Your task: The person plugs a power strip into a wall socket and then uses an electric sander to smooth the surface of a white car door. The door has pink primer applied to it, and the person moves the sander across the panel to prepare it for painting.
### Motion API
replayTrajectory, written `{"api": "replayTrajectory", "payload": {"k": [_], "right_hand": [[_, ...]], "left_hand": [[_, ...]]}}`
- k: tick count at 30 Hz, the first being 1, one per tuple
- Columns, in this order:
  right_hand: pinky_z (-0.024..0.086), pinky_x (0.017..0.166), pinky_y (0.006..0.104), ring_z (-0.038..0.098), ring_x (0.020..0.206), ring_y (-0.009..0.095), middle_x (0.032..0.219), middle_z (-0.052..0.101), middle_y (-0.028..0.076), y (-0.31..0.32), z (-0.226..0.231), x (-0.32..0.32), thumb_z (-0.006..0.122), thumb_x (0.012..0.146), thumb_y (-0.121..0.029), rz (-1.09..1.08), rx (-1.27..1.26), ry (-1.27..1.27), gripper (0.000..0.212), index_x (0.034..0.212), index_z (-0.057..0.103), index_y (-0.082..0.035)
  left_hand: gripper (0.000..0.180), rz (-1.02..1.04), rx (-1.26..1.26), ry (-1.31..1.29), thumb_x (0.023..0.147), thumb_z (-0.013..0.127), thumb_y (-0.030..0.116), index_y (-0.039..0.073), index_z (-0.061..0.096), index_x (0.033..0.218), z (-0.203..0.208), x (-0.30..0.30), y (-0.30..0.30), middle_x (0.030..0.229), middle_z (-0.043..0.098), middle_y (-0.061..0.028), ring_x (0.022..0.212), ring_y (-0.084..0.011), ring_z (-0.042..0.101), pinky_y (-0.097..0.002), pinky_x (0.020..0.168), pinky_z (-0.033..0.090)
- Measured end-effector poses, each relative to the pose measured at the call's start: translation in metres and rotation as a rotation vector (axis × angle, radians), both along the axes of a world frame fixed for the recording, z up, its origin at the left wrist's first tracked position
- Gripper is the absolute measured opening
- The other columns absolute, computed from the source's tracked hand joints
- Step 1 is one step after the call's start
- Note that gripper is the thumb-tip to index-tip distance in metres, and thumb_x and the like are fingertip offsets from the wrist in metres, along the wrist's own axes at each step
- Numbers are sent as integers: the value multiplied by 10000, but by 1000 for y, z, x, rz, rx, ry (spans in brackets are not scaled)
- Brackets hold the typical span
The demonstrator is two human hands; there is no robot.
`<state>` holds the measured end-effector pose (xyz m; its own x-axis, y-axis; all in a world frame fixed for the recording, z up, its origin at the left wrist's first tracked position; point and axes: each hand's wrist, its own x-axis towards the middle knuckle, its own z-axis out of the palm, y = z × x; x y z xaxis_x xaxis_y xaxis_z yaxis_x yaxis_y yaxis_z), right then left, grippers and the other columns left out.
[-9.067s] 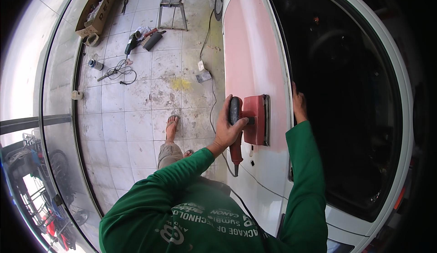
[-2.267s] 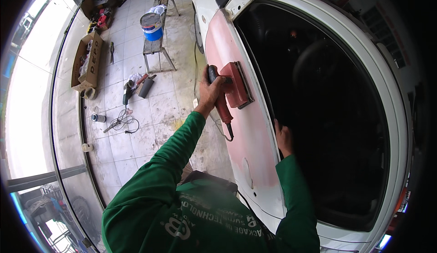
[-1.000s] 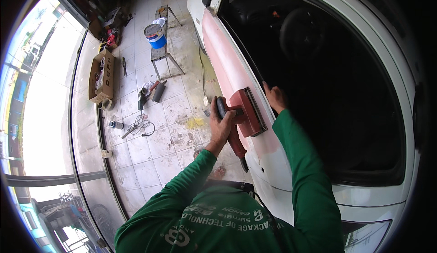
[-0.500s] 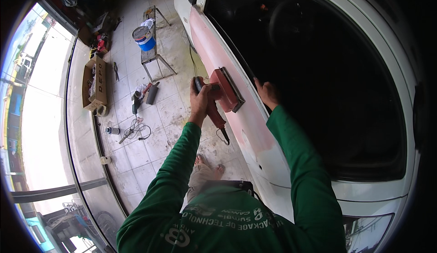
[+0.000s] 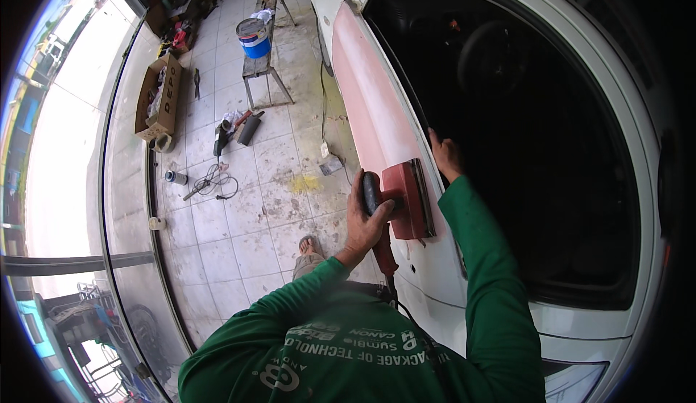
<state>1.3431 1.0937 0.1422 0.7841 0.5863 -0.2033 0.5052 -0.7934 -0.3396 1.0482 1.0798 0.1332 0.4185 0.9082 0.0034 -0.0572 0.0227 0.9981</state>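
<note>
My left hand (image 5: 367, 218) is closed round the black-and-red grip of a red electric sander (image 5: 407, 200). The sander's flat pad faces the outer skin of a white car door (image 5: 370, 113), which carries a broad pinkish patch of filler or primer. Pad and panel appear to touch toward the rear end of this patch. My right hand (image 5: 448, 156) is at the ledge of the open window, one digit stretched along the edge and the others curled inward over the door, partly lost in the dark interior. A cable trails from the sander's lower end past my waist.
A narrow bench (image 5: 268, 76) ahead bears a blue paint bucket (image 5: 254, 39). On the tiled floor lie another power tool (image 5: 221, 138), a looped cable (image 5: 217, 180), a small can (image 5: 175, 177) and a long cardboard box (image 5: 159, 98). Glass doors (image 5: 127, 207) stand along the left.
My left hand has drawn the sander back along the door, toward me and slightly right. My right hand stays at the window ledge. The whole view has shifted a little.
</note>
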Motion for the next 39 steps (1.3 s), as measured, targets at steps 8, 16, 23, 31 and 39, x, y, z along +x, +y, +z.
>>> {"api": "replayTrajectory", "payload": {"k": [8, 16, 23, 31, 39], "right_hand": [[556, 942, 531, 689, 1075, 500, 1085, 709, 344, -5, 10, -11, 354, 1030, -714, 24, 10, -1, 875, 1000, 768, 56], [555, 925, 532, 687, 1071, 506, 1084, 704, 352, 1, 9, -9, 360, 1018, -739, 20, 22, -5, 901, 999, 758, 69], [545, 921, 527, 690, 1074, 505, 1057, 707, 362, 0, -11, 5, 368, 992, -789, -1, 56, -24, 961, 992, 742, 96], [540, 910, 529, 705, 1043, 501, 974, 718, 354, 4, -10, 11, 335, 999, -788, 23, 12, 32, 979, 927, 756, 93], [524, 1002, 521, 652, 1163, 514, 1192, 677, 374, -2, -8, 10, 327, 1001, -785, 17, -9, 97, 992, 1109, 731, 114]], "left_hand": [[863, 25, -71, -39, 865, 782, 230, -17, 375, 1584, -35, 23, 102, 1435, 581, -190, 1284, -269, 587, -376, 1098, 466], [800, -4, -385, -183, 878, 730, 173, 76, 363, 1582, -14, 39, 150, 1228, 613, -121, 1045, -195, 669, -332, 854, 574], [933, 11, 5, 67, 846, 761, 275, 17, 305, 1617, 0, 9, 41, 1448, 524, -251, 1297, -357, 550, -430, 1116, 443], [963, -88, 38, 129, 877, 791, 280, -27, 262, 1621, 24, -37, -63, 1519, 463, -212, 1418, -330, 451, -452, 1201, 345], [927, 15, -57, 18, 876, 792, 247, 13, 292, 1622, -17, -9, 13, 1441, 520, -219, 1239, -312, 586, -413, 1046, 502]]}}
